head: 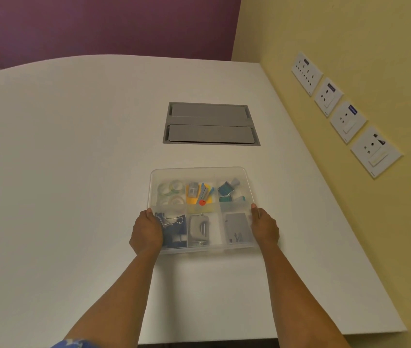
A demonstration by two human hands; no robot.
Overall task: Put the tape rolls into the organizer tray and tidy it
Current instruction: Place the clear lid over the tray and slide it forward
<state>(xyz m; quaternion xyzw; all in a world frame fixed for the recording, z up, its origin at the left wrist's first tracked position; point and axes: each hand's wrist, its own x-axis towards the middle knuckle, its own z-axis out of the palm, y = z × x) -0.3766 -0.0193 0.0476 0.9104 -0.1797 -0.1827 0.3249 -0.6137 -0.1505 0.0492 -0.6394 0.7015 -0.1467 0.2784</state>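
A clear plastic organizer tray (199, 170) with six compartments rests on the white table. Several clear and green tape rolls (171, 192) lie in its far-left compartment. My left hand (146, 231) grips the tray's left wall near the front corner. Opposite it, my right hand (264, 227) holds the right wall. Binder clips (170, 222) fill the near-left compartment, a grey hole punch (200, 228) the near-middle one, and a grey card box (237, 227) the near-right one.
A grey cable hatch (210, 124) is set into the white table (61, 172) beyond the tray. The yellow wall on the right carries several socket plates (347, 121). The table's front edge (249, 339) runs close below my forearms.
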